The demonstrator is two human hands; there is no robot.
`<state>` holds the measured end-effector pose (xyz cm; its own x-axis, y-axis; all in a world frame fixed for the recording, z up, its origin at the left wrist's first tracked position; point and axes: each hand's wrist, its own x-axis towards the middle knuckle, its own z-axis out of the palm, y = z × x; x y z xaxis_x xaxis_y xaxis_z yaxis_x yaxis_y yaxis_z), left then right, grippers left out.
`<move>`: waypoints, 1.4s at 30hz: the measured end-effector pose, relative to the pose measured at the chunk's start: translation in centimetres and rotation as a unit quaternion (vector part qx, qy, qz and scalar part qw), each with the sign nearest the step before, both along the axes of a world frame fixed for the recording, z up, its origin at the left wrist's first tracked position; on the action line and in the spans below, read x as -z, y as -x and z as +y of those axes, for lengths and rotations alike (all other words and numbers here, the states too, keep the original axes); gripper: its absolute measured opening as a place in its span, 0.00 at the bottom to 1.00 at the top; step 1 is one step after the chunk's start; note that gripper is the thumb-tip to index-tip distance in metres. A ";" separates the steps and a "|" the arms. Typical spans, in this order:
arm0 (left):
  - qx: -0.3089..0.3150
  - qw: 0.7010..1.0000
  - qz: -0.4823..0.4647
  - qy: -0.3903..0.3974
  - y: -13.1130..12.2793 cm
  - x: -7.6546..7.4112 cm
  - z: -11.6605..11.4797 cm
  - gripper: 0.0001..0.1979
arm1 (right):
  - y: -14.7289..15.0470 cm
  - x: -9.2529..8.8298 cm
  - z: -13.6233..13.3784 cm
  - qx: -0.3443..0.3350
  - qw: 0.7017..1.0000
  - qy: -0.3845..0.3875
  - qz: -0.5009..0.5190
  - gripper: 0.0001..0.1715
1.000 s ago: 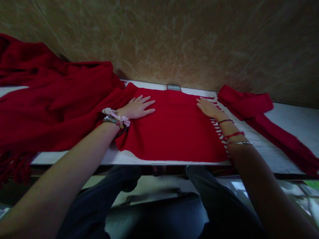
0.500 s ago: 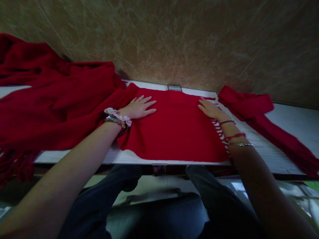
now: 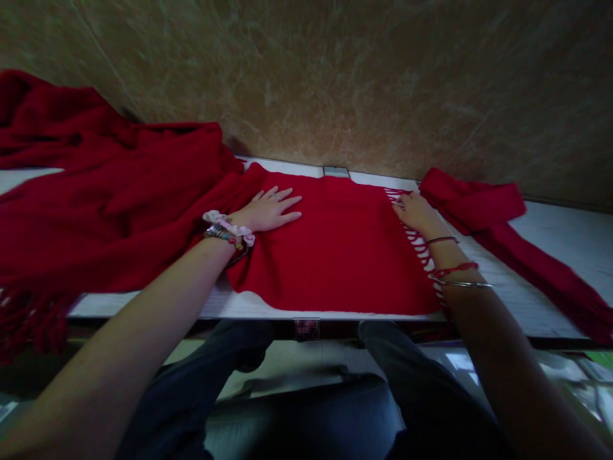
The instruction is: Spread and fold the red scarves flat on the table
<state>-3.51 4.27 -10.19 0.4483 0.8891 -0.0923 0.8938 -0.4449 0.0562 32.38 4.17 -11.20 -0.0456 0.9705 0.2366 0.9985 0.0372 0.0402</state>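
A red scarf (image 3: 335, 255) lies flat across a white tabletop, its fringed end towards the right. My left hand (image 3: 271, 207) rests open on the cloth with the fingers spread. At the far corner of the scarf's fringe (image 3: 421, 252), my right hand (image 3: 414, 209) has its fingers curled in and closed on the strands. Part of the fringe is hidden under that hand and wrist.
To the left lies a loose heap of red cloth (image 3: 119, 191) whose fringe hangs over the front edge. A folded red scarf (image 3: 479, 204) lies at the right. Behind the white table (image 3: 565, 236) rises a brown marbled wall (image 3: 306, 83).
My right hand has shifted slightly right, off the flat cloth onto the fringe, and its fingers have curled in. My left hand stays in place on the scarf.
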 end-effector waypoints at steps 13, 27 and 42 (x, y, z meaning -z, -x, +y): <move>0.000 1.000 -0.005 -0.008 0.1 0.2 0.0 0.30 | 1.3 0.2 0.4 -0.022 1.000 0.014 -0.011 0.25; 0.062 0.995 -0.056 -0.061 -5.9 -2.6 -4.7 0.30 | 1.7 0.6 1.2 -0.188 0.980 0.064 0.029 0.28; 0.235 0.972 -0.013 0.004 -7.3 -0.1 -4.8 0.28 | -2.1 -2.2 -2.3 -0.113 0.993 0.039 -0.026 0.22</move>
<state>3.74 -0.56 -10.05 0.8073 0.5845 -0.0814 0.5899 -0.8035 0.0803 34.45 1.83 -8.96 -0.2737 0.9497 0.1519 0.9612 0.2643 0.0796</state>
